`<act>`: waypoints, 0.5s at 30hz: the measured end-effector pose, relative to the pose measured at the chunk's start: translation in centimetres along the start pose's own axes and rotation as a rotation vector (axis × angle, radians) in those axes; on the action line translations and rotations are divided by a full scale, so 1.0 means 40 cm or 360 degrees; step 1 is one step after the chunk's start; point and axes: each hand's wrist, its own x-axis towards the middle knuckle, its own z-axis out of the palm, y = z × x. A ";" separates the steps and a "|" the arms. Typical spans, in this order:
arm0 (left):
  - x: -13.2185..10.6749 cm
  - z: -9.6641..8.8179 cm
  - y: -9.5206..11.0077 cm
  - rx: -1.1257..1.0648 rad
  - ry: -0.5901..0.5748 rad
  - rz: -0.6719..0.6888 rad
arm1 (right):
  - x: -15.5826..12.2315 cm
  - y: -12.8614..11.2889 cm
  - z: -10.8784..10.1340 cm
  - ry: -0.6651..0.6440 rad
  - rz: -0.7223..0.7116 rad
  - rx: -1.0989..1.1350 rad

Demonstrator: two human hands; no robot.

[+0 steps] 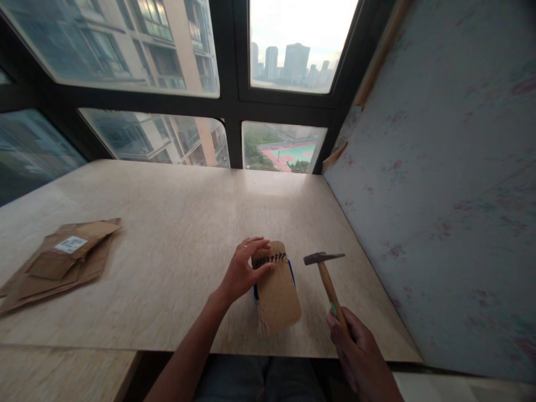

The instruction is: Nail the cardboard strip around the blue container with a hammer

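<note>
A brown cardboard piece (278,298) with rounded corners lies near the front edge of the table, with blue edges of something showing beneath it. Across its far part runs a row of several small dark pieces, perhaps nails (276,258). My left hand (247,265) grips the cardboard from the left, thumb on the near side of the row and fingers on the far side. To the right, my right hand (354,340) is closed round the wooden handle of a hammer (329,279). The hammer's metal head is raised beside the cardboard, apart from it.
Flattened brown cardboard packaging (79,262) with a white label lies on the left of the pale marbled table (167,223). A flower-patterned wall (439,195) borders the right side. Dark-framed windows (230,106) stand behind the far edge. My legs are under the front edge.
</note>
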 end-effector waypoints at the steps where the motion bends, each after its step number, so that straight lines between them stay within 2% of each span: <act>1: -0.006 -0.008 0.001 0.0053 0.0028 0.0005 | 0.002 0.004 -0.001 0.0026 -0.0001 -0.0035; 7: -0.054 -0.047 0.000 0.0142 0.0118 -0.0084 | 0.018 0.028 -0.013 0.0212 -0.0014 -0.0263; 11: -0.049 -0.033 -0.004 0.0060 0.0091 -0.0058 | 0.031 0.045 -0.023 0.0306 -0.0114 -0.0386; 15: -0.020 -0.011 -0.003 -0.0012 0.0077 -0.0036 | 0.037 0.067 -0.027 0.0269 -0.0110 -0.0391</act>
